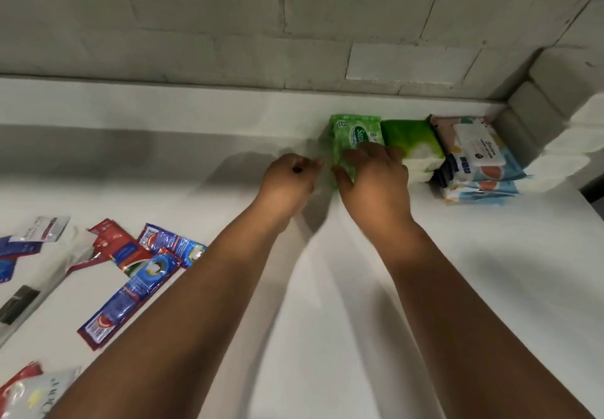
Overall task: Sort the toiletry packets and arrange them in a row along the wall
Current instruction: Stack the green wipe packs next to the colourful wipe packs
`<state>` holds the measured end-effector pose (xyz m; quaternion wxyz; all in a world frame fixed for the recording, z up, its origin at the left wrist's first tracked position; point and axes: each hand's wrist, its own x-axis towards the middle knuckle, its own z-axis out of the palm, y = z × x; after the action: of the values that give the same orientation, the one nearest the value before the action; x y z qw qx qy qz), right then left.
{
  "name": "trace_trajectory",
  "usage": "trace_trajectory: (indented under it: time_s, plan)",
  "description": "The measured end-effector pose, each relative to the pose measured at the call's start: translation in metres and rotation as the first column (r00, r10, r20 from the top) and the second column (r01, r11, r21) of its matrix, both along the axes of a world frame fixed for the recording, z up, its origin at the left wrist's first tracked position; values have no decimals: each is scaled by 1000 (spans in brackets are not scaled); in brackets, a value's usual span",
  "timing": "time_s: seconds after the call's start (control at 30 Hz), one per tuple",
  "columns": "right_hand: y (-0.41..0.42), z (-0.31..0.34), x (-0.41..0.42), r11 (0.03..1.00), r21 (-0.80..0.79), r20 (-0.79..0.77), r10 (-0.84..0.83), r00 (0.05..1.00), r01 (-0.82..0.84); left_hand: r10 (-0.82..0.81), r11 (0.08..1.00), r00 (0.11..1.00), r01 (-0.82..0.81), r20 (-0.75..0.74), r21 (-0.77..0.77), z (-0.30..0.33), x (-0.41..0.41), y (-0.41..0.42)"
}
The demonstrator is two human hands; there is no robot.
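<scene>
A light green wipes packet (pixel 353 134) lies on the white counter (pixel 196 157) near the grey block wall (pixel 228 26). My right hand (pixel 376 180) lies over its near end, fingers and thumb curled round it. My left hand (pixel 289 178) hovers just left of the packet with fingers curled, holding nothing that I can see. To the right of the packet sits a green-and-white tissue pack (pixel 413 144), then a stack of patterned wipes packs (pixel 474 160). Red and blue sachets (pixel 140 268) lie scattered at the left.
White rolls or packs (pixel 555 131) are stacked in the right corner against the side wall. White and silver packets (pixel 39 232) lie at the far left edge, and more packets (pixel 26 392) sit at the bottom left. A dark object (pixel 16 304) rests on a white ledge.
</scene>
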<state>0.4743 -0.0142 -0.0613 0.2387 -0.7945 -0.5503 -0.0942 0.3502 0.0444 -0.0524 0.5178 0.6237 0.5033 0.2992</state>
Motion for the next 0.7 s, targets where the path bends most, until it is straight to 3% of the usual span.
trace_trajectory:
  time_s: [0.3,0.7]
  plan:
    - [-43,19,-121,949,-203,-257,185,948,-241,45,996,993,-37,-108,78,13,-144,-39]
    - [-25,26,-302,858,-259,-298,365,882,-443,95,977,942,-27,-321,211,29,-341,-35]
